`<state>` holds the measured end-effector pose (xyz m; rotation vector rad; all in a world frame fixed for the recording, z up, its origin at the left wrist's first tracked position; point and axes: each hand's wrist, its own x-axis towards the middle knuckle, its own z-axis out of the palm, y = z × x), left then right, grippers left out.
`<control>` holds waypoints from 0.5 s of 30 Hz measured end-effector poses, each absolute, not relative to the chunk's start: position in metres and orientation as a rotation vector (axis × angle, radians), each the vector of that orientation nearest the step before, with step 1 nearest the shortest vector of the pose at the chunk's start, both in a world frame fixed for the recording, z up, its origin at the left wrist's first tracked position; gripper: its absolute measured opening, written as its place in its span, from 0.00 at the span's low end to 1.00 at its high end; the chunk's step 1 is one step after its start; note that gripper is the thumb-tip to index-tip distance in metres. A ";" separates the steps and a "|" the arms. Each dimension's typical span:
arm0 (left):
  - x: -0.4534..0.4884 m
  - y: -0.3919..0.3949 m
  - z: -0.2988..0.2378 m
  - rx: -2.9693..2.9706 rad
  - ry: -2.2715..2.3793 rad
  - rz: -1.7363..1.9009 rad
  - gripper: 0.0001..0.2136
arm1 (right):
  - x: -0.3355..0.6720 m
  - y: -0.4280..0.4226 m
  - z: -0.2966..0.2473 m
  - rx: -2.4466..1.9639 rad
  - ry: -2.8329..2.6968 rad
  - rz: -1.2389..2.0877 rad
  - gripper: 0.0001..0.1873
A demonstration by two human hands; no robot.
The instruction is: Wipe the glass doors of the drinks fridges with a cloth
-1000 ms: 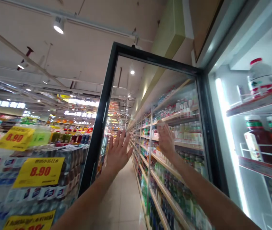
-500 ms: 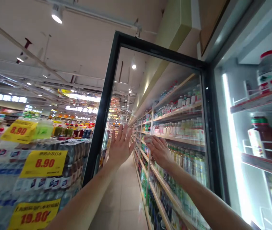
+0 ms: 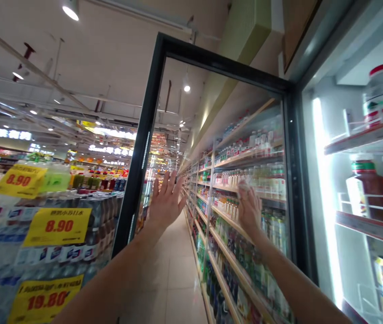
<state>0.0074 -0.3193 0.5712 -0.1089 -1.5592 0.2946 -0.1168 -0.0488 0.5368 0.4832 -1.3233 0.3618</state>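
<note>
Door: a tall glass door (image 3: 211, 135) in a black frame stands swung open from the lit cooler (image 3: 326, 189) on the right, its free edge out over the aisle.
Left hand: the left hand (image 3: 166, 202) lies flat on the glass near the frame's left edge, fingers spread wide and holding nothing. The open palm looks set to brace the door.
Right hand: the right hand (image 3: 250, 211) is against the glass further right, fingers close together over a pale wad (image 3: 243, 186).
Pale wad: pinned between fingertips and glass; perhaps cloth, too blurred to be sure.
Cooler: wire shelves of dark bottles (image 3: 363, 189), red-capped jugs above.
Through the glass: aisle shelves (image 3: 225, 216) run far back.
Left, near: yellow price signs (image 3: 58, 225) on stacked drinks.
</note>
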 end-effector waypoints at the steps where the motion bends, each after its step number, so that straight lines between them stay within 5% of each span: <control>1: 0.007 -0.319 0.571 -0.113 -1.560 0.292 0.25 | -0.121 -0.039 0.540 0.353 -1.307 0.467 0.25; 4: 0.006 -0.319 0.571 -0.123 -1.555 0.275 0.25 | -0.125 -0.029 0.539 0.202 -1.292 0.609 0.25; 10: 0.001 -0.326 0.570 -0.208 -1.497 0.270 0.22 | -0.088 -0.105 0.521 0.762 -1.434 0.396 0.27; 15: 0.002 -0.309 0.570 -0.410 -1.439 0.119 0.25 | -0.063 -0.157 0.538 0.875 -1.500 0.783 0.29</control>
